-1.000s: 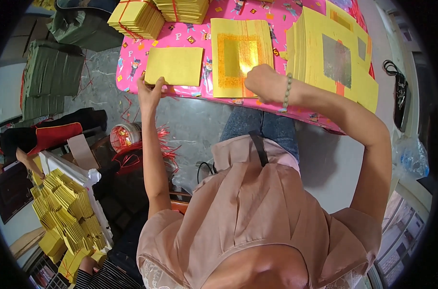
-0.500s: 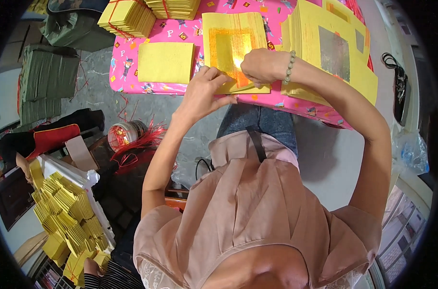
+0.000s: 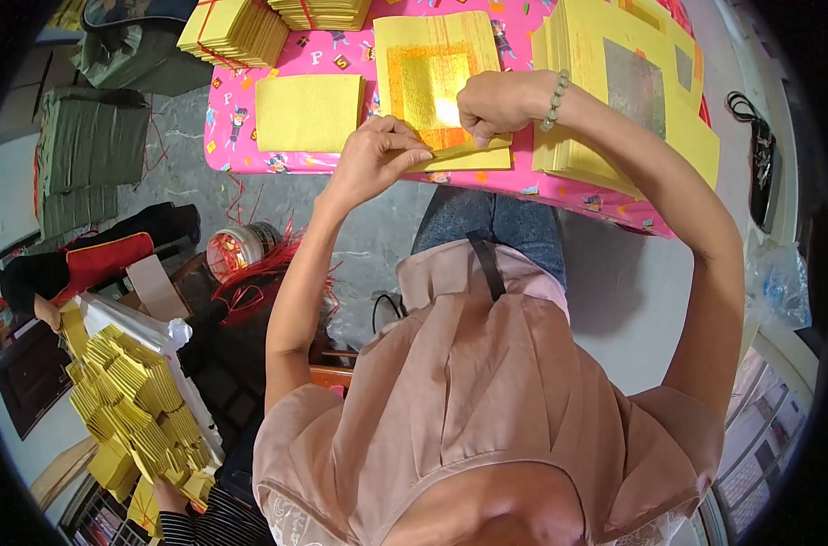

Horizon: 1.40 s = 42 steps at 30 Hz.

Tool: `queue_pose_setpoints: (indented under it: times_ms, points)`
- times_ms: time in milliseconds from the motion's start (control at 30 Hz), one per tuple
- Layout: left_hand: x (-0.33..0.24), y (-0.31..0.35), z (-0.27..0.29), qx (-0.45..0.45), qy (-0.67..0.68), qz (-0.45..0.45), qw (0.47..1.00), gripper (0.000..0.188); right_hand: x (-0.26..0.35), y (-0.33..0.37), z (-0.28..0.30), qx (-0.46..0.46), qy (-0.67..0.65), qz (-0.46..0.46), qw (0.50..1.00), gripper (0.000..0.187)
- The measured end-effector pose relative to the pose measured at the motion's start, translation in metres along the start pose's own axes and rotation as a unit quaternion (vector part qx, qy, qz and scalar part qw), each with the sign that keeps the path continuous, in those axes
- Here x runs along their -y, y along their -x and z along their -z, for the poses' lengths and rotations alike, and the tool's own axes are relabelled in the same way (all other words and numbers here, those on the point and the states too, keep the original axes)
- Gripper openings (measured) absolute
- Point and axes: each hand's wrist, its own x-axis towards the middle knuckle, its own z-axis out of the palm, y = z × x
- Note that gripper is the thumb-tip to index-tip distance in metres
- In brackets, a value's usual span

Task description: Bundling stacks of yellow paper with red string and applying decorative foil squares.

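Both hands meet at the near edge of the pink patterned tabletop. The left hand pinches the near edge of one yellow sheet, fingers closed on it, and the right hand, curled into a fist with a bead bracelet at the wrist, presses down on the same sheet just beside it. That sheet lies atop one stack of yellow paper with a gold-foil square in the middle.

On the tabletop I count four other piles — a plain yellow stack just left of the hands, a large stack with a silver-foil square to the right, and two tied bundles at the far edge.

On the floor to the left sit two stacks of green paper, one small tin with red string, and a heap of folded yellow papers — too many to count.
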Motion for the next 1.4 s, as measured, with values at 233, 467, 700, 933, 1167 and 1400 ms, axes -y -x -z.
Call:
queue_pose_setpoints:
  times_ms: [233,467,700,933,1167,1400]
  points:
    - [0.0,-0.001,-0.001,-0.005,0.005,0.013,1.0,0.018,-0.003,-0.004,-0.003,-0.004,0.015,0.01,1.0,0.021]
    - [0.0,-0.003,0.0,0.008,0.01,0.04,0.999,0.017,-0.008,-0.004,-0.003,-0.013,-0.021,0.005,1.0,0.022]
    - [-0.001,-0.003,0.0,0.011,0.01,0.05,0.999,0.018,-0.01,-0.006,-0.006,-0.021,-0.038,0.001,0.999,0.025]
    - [-0.001,-0.002,-0.001,0.001,0.018,0.041,0.999,0.016,-0.011,-0.006,-0.007,-0.018,-0.025,0.005,1.0,0.027]
    - [-0.001,-0.004,0.0,0.006,0.009,0.048,0.999,0.016,-0.013,-0.007,-0.006,-0.017,-0.026,0.004,1.0,0.028]
    - [-0.012,-0.005,0.0,-0.008,-0.024,0.029,0.999,0.019,-0.007,-0.003,-0.02,-0.079,0.038,0.064,0.994,0.034]
